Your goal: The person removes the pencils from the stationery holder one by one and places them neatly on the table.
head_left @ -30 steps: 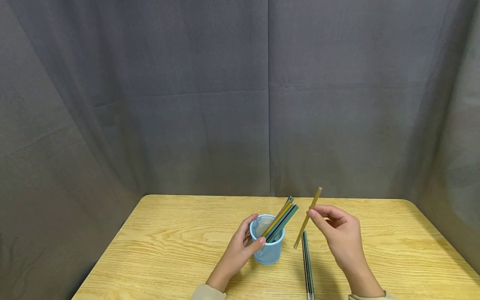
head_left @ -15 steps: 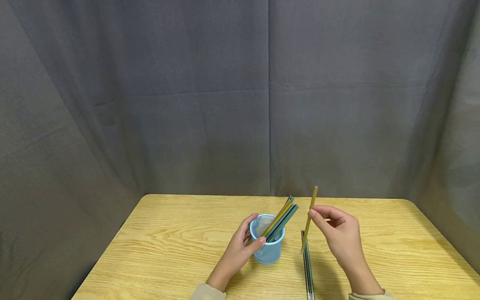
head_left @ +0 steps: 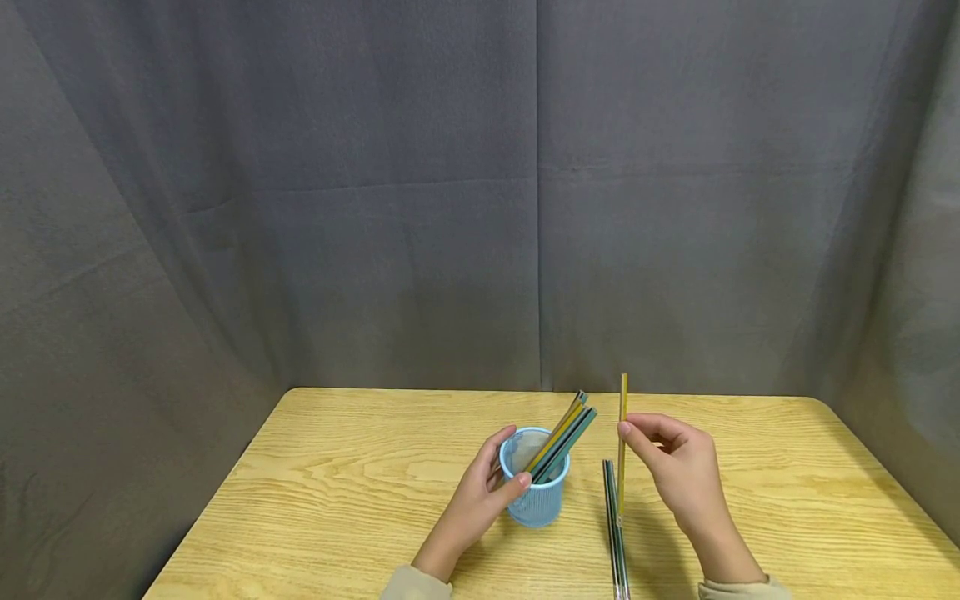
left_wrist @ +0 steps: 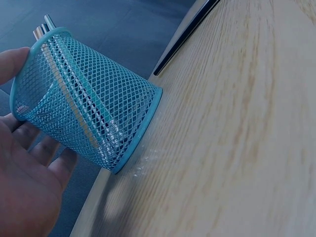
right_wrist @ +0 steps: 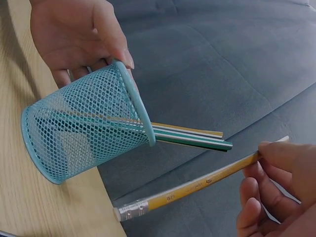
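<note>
A light-blue mesh pencil cup (head_left: pixel 537 507) stands on the table, its rim held between the thumb and fingers of my left hand (head_left: pixel 474 510). Several pencils (head_left: pixel 564 442) in yellow, green and black lean to the right inside it. My right hand (head_left: pixel 688 475) pinches a yellow pencil (right_wrist: pixel 192 186) near its upper end, to the right of the cup. This pencil hangs almost upright, with its silver ferrule and eraser end (right_wrist: pixel 131 211) downward. Below it, a few dark green and black pencils (head_left: pixel 613 525) lie side by side on the table.
The wooden table (head_left: pixel 360 483) has a light grain and rounded far corners. Grey cloth (head_left: pixel 405 250) hangs behind it and at both sides. In the left wrist view a dark pencil (left_wrist: pixel 185 39) lies beyond the cup.
The yellow pencil has swung from a slant to nearly upright, its lower end moving right over the pencils on the table. My left hand and the cup stay in place.
</note>
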Motion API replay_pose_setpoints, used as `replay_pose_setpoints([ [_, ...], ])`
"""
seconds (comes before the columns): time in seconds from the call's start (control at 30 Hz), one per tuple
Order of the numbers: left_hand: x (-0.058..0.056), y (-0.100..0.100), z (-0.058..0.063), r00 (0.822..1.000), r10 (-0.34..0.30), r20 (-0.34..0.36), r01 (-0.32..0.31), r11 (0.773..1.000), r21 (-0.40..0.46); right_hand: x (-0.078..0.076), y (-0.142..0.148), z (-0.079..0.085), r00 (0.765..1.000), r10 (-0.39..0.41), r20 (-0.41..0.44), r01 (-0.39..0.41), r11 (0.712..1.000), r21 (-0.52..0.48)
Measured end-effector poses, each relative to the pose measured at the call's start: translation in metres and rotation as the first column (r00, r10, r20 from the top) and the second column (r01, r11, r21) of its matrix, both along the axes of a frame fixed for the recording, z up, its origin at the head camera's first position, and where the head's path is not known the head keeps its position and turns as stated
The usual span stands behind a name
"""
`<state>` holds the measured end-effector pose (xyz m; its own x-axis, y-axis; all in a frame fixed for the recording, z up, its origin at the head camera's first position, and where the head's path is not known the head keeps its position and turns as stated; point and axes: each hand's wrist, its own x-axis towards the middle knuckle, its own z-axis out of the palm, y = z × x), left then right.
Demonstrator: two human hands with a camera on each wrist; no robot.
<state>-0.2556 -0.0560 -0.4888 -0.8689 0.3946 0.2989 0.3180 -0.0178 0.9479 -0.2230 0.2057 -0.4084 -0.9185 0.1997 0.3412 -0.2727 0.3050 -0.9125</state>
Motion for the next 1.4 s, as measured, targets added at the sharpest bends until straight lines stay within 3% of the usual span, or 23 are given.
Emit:
replay_pose_setpoints([
  [0.67,-0.001,0.000,0.000,1.000,0.000,0.004,0.000,1.000,0.010,-0.007,0.008,-0.010,0.989,-0.002,0.149,-0.011,0.996,0.088],
  [1.03,0.000,0.000,0.000,1.000,-0.005,0.006,0.005,1.000,0.017,-0.009,0.013,-0.013,0.961,0.007,0.277,-0.042,0.992,0.123],
  [1.4,-0.001,0.000,-0.002,1.000,-0.007,0.008,0.007,1.000,0.013,-0.010,0.017,-0.021,0.937,0.000,0.348,-0.041,0.993,0.110],
])
